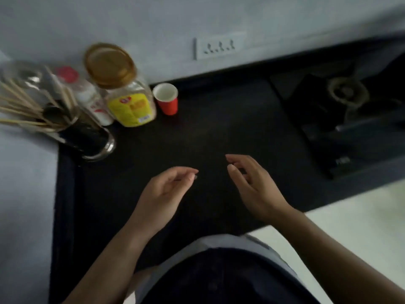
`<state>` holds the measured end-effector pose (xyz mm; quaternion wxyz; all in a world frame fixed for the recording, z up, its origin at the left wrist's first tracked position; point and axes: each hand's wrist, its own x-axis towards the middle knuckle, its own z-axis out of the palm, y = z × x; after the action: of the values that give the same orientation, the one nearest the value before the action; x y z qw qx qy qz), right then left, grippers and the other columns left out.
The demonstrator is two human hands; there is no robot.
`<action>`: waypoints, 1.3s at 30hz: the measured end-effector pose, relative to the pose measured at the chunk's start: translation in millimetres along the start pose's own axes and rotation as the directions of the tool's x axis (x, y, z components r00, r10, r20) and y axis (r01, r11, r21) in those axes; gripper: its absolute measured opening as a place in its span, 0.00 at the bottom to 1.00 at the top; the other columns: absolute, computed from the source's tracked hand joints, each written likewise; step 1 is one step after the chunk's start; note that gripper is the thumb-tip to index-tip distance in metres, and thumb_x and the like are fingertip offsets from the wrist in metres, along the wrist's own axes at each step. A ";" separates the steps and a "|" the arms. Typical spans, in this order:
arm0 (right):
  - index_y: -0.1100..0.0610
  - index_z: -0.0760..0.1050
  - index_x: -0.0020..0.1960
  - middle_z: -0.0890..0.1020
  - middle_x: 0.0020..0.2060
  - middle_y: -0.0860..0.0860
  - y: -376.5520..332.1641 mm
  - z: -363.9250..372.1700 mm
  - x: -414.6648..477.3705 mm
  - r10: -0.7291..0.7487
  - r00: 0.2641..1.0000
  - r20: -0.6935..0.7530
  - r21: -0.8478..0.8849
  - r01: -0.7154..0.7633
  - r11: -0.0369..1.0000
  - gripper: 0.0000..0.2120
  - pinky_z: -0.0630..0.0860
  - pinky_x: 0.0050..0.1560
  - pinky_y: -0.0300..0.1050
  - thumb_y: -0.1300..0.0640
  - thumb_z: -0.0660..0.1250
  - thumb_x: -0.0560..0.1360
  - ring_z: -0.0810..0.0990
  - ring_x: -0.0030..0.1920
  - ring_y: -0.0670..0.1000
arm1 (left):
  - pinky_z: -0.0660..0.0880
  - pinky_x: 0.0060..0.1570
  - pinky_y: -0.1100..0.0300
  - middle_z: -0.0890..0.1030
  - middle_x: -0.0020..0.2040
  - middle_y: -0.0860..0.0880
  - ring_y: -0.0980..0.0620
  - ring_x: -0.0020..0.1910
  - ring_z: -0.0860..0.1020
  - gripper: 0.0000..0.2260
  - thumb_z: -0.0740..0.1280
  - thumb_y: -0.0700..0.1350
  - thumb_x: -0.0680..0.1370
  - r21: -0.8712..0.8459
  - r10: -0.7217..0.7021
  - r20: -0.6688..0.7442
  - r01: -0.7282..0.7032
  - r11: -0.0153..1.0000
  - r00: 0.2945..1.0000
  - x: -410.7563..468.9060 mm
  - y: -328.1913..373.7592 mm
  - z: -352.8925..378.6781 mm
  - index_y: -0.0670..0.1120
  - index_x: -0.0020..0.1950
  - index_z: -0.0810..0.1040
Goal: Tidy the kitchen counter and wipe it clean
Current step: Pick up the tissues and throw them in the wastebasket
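Head view: on the black desk [219, 132] we count one red cup [167, 99], one gold-lidded jar [125, 88], one red-capped bottle [85, 93] and one glass holder of wooden utensils [72, 128], grouped at the far left corner. One stove [341, 119] sits right, cut off by the frame. The left hand [163, 194] pinches something tiny and blurred; the right hand [252, 183] hovers loosely curled, empty, palms facing.
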<state>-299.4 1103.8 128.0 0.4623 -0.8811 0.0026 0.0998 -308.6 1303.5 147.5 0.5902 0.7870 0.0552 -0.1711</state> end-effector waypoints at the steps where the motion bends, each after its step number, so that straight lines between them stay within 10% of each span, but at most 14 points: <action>1: 0.47 0.68 0.65 0.73 0.59 0.42 11.2 -9.3 -19.4 0.023 0.999 -0.032 0.010 -0.022 1.000 0.20 0.72 0.52 0.34 0.42 0.55 0.76 0.73 0.56 0.39 | 0.72 0.48 0.65 0.83 0.48 0.60 0.63 0.49 0.79 0.09 0.63 0.54 0.73 0.000 -0.018 0.038 0.018 1.000 0.999 -5.1 -2.1 13.6 0.56 0.50 0.80; 12: 0.48 0.75 0.57 0.77 0.53 0.38 106.4 -84.9 -201.6 0.264 0.880 -0.396 0.227 -0.185 0.956 0.14 0.70 0.51 0.27 0.45 0.56 0.77 0.74 0.54 0.37 | 0.72 0.42 0.75 0.83 0.48 0.52 0.60 0.47 0.80 0.09 0.61 0.46 0.78 0.072 0.003 0.408 -0.035 0.997 0.913 -54.7 20.6 187.8 0.49 0.52 0.80; 22: 0.45 0.74 0.55 0.78 0.54 0.39 191.5 -123.9 -375.8 0.573 0.557 -0.602 0.460 -0.345 0.818 0.14 0.69 0.49 0.24 0.43 0.55 0.74 0.74 0.55 0.36 | 0.73 0.43 0.72 0.84 0.45 0.55 0.58 0.47 0.80 0.05 0.65 0.48 0.76 0.166 0.006 0.734 -0.188 0.968 0.679 -109.5 24.9 358.9 0.52 0.48 0.80; 28: 0.48 0.75 0.55 0.78 0.53 0.41 217.1 -161.2 -394.5 0.604 0.385 -0.697 0.538 -0.275 0.797 0.15 0.69 0.49 0.24 0.45 0.56 0.75 0.73 0.54 0.33 | 0.74 0.50 0.62 0.84 0.45 0.56 0.56 0.47 0.80 0.04 0.65 0.49 0.76 0.207 0.013 0.822 -0.321 0.924 0.569 -111.4 45.7 425.8 0.54 0.46 0.80; 39: 0.46 0.75 0.52 0.76 0.52 0.38 309.2 -266.3 -376.6 0.666 0.302 -0.682 0.589 -0.313 0.745 0.12 0.70 0.49 0.26 0.46 0.56 0.74 0.74 0.55 0.36 | 0.75 0.45 0.68 0.83 0.46 0.52 0.56 0.46 0.80 0.05 0.64 0.48 0.76 0.185 0.020 0.889 -0.397 0.899 0.458 -54.7 90.7 592.6 0.54 0.47 0.79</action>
<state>-652.2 676.7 90.6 0.4868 -0.6618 0.5256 -0.2208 -454.5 721.1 103.3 0.3940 0.6862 -0.3827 -0.4768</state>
